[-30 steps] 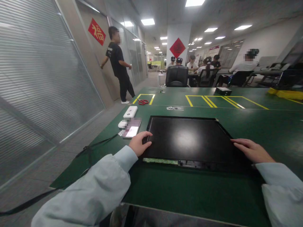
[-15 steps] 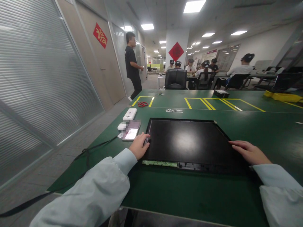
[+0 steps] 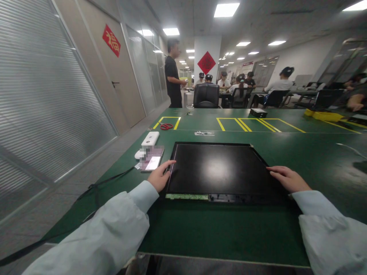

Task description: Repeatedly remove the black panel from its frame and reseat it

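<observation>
A black LCD screen panel (image 3: 220, 172) lies face up on the green table, with a strip of green circuit board (image 3: 187, 197) along its near edge. At the panel's left edge, my left hand (image 3: 159, 176) grips the frame between thumb and fingers. My right hand (image 3: 288, 178) holds the opposite edge, its fingers close together on the rim. The undersides of the fingertips are hidden on both sides.
Left of the panel lie a phone (image 3: 152, 158), a white power bank (image 3: 150, 138) and a black strap (image 3: 113, 177). Red-handled scissors (image 3: 166, 126), yellow tape marks and a small black box (image 3: 258, 112) are farther back. A person (image 3: 173, 78) stands beyond the table.
The view has turned slightly right, so the table things appear shifted left. The person in black has walked rightward behind the table. Both hands stay on the panel's edges.
</observation>
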Demonstrator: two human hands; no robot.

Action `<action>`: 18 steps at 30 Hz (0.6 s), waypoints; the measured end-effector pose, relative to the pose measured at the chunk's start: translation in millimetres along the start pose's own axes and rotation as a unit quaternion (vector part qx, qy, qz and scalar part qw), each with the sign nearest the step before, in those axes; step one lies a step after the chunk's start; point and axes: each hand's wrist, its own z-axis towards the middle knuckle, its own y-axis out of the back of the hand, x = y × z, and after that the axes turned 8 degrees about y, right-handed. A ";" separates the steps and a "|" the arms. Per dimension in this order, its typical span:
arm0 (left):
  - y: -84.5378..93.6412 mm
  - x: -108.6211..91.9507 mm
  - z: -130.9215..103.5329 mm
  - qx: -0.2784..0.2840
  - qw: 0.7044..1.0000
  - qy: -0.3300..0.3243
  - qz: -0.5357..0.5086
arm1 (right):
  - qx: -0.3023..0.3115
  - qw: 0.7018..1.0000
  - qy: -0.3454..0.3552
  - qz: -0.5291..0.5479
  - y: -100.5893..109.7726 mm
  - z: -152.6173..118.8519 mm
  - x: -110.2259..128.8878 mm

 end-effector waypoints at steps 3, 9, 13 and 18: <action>-2.4 -5.4 0.1 -0.009 0.988 0.036 -0.148 | 0.000 1.000 0.000 0.001 -1.4 -0.5 -1.7; -5.8 -22.9 -2.2 -0.059 0.932 0.152 -0.324 | -0.010 1.000 0.002 -0.006 -2.7 -2.0 -0.4; -5.7 -34.0 -3.0 -0.065 0.896 0.199 -0.392 | -0.003 1.000 -0.002 -0.011 -2.2 -1.6 -1.0; -3.9 -33.3 -4.5 -0.020 0.893 0.241 -0.379 | 0.002 1.000 -0.001 -0.024 -0.8 -1.6 -3.4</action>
